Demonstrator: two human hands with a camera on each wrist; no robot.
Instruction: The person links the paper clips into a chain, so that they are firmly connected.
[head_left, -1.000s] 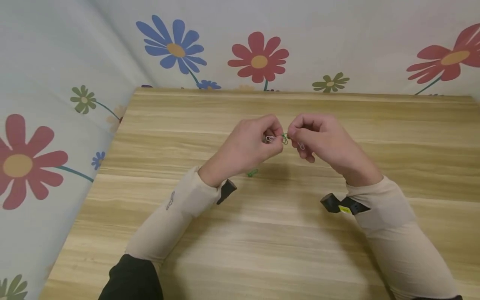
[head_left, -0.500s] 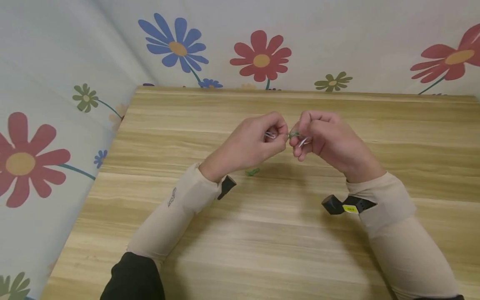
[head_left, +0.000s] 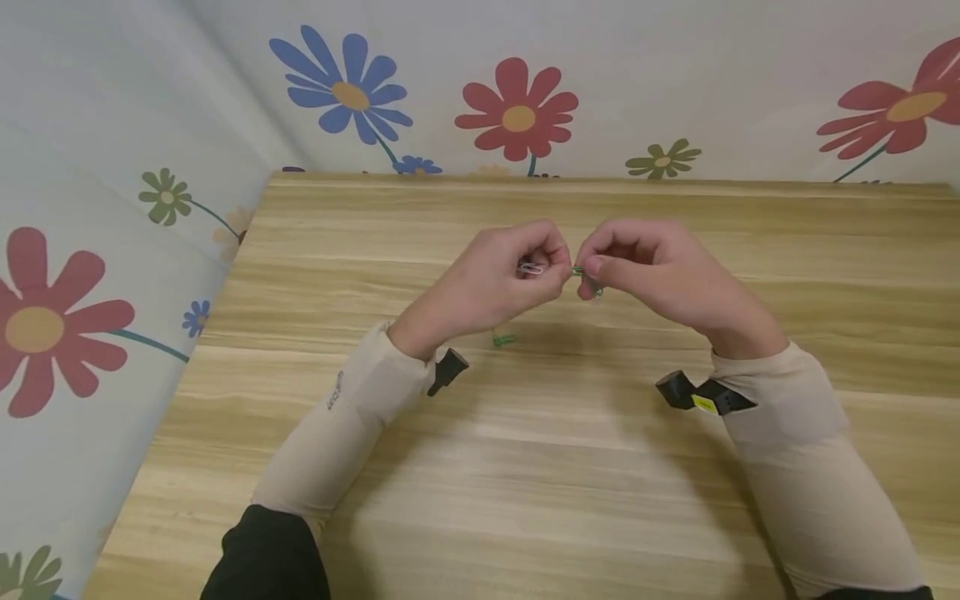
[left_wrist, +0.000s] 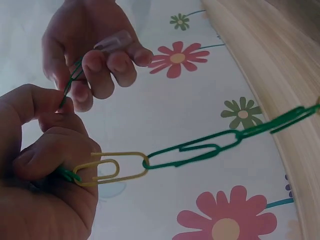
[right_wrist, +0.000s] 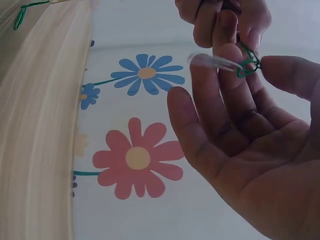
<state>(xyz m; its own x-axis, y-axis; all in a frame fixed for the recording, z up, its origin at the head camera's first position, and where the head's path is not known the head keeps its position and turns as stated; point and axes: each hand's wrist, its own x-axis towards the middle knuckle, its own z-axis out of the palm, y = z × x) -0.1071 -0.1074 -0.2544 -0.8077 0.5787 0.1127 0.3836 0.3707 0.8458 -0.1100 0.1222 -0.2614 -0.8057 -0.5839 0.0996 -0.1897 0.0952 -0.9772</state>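
Observation:
My left hand (head_left: 502, 279) and right hand (head_left: 660, 271) meet fingertip to fingertip above the table. Between them they pinch a green paper clip (head_left: 577, 271). In the right wrist view it lies between my right thumb and fingers, with a whitish paper clip (right_wrist: 215, 62) at its end across the fingers. A pale paper clip (head_left: 531, 268) shows inside my curled left fingers. From that hand, in the left wrist view, runs a chain: a yellow paper clip (left_wrist: 112, 169), a green paper clip (left_wrist: 192, 150) and another green one (left_wrist: 272, 125). Part of the chain is hidden in the fist.
The wooden table (head_left: 525, 467) reaches back to a wall covering (head_left: 675, 67) printed with flowers. Black wrist cameras (head_left: 448, 371) sit on beige sleeves (head_left: 795, 433). The green end of the chain (head_left: 504, 340) appears below my left hand, over the table.
My right fingers have closed over the green clip after opening slightly half a second ago. The whitish clip beneath them is less visible in the head view. Both hands stay nearly in place.

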